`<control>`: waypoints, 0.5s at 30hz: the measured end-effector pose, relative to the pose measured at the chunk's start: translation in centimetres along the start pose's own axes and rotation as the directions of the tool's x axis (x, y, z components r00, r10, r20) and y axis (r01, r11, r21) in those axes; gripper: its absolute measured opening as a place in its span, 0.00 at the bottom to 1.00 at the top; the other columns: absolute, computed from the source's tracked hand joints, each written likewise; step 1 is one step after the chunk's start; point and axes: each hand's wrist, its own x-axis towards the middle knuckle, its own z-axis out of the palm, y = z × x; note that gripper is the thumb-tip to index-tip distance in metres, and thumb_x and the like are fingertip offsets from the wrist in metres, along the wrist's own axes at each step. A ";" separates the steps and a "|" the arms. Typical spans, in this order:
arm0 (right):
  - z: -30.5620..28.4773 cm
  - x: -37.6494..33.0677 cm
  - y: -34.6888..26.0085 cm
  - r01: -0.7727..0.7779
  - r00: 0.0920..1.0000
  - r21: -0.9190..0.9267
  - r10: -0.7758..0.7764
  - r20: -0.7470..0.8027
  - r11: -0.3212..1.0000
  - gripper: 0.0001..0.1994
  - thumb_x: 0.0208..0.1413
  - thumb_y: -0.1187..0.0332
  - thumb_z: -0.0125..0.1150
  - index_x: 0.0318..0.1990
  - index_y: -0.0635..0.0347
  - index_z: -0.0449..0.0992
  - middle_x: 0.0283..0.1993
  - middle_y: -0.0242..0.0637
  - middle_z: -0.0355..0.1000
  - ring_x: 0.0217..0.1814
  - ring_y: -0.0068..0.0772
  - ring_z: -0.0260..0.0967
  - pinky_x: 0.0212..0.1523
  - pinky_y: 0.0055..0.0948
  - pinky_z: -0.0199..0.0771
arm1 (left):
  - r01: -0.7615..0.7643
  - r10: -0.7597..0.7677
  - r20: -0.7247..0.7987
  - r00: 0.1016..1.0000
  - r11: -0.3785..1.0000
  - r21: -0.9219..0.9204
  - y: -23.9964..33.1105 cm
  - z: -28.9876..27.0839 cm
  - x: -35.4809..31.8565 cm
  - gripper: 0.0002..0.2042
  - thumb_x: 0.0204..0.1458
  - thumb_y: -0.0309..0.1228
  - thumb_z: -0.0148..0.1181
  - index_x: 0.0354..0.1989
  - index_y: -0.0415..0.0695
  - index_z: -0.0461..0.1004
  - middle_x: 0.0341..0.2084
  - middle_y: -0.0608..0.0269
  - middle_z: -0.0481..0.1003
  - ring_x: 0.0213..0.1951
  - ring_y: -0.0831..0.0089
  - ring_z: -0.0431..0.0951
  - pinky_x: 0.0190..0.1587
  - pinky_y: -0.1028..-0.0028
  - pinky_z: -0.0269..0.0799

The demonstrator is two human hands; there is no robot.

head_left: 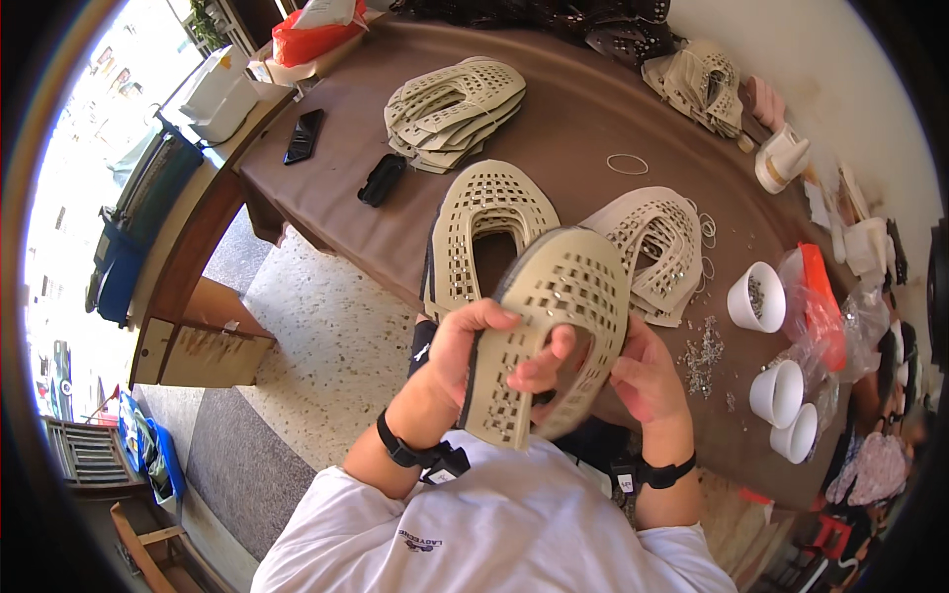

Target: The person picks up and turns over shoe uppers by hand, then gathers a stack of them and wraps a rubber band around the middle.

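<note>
On the bench (pixel 331 212), one upper (pixel 494 188) and a pile (pixel 657 242) lie partly hidden behind the upper I hold (pixel 573 282); loose studs (pixel 703 356) and white cups (pixel 740 304) sit rightward, a phone (pixel 303 136) far left. My left hand (pixel 463 346) grips its left side, fingers through the opening; my right hand (pixel 649 378) closes on its right edge.

The held upper (pixel 568 272) is beige with rows of dark holes; right of it, white cups (pixel 776 393); beyond it, brown tablecloth (pixel 583 128); left of it, black phone (pixel 303 136).
</note>
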 end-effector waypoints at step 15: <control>4.0 14.3 -2.0 0.082 0.990 -0.535 -0.130 -0.052 0.841 0.14 0.62 0.77 0.64 0.53 0.71 0.74 0.47 0.40 0.80 0.45 0.25 0.77 0.48 0.28 0.78 | 0.306 0.642 -0.516 0.567 0.418 0.855 13.4 1.6 -1.5 0.18 0.58 0.29 0.54 0.53 0.30 0.74 0.42 0.53 0.82 0.37 0.65 0.85 0.46 0.65 0.82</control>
